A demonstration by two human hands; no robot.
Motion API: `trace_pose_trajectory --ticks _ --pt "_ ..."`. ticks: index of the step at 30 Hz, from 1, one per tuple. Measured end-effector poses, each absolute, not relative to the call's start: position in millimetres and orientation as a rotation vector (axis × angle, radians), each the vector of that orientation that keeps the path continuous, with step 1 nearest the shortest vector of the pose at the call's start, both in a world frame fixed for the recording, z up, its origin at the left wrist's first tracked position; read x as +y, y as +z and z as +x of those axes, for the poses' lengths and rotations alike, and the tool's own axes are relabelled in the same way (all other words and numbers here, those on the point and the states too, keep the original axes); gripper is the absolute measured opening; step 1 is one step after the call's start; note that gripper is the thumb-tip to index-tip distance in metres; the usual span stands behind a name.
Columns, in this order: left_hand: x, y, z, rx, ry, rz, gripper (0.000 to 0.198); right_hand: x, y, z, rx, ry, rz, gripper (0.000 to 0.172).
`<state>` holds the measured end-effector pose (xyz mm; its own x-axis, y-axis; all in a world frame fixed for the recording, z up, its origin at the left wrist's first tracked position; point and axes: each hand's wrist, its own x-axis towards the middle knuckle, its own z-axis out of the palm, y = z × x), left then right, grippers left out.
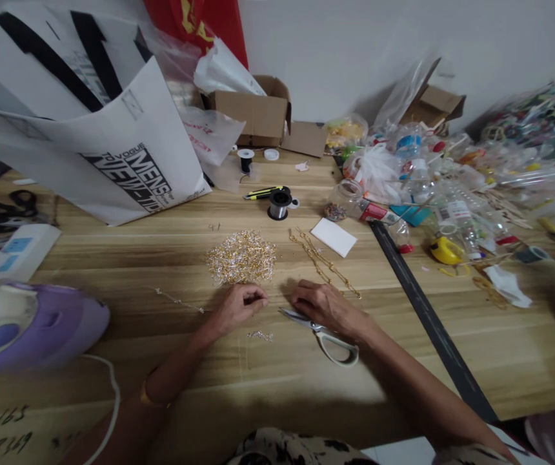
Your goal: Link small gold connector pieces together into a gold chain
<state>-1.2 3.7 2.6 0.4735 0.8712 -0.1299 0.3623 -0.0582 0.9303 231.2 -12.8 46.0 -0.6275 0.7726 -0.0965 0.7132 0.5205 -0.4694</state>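
The gold-and-clear pile (pixel 241 256) lies just far of the left hand (pixel 239 305), farther from the right hand (pixel 323 303); both curl, grasp unclear

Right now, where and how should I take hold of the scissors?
Best, I think, by the pale handle loop of the scissors, from the wearer's side: it lies uncovered there, blades pointing away to the left, while the right forearm crowds the far side.

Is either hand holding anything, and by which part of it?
I can't tell: the left hand and right hand are curled, and anything pinched there is too small to make out.
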Motion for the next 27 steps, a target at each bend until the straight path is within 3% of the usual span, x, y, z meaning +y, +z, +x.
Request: trace_pose_trajectory --ticks 27 --pt "4.1 0.8 -1.6 1.069 0.601 1.628 0.012 -6.6 67.8 239.2 -2.725 0.801 -1.196 0.019"
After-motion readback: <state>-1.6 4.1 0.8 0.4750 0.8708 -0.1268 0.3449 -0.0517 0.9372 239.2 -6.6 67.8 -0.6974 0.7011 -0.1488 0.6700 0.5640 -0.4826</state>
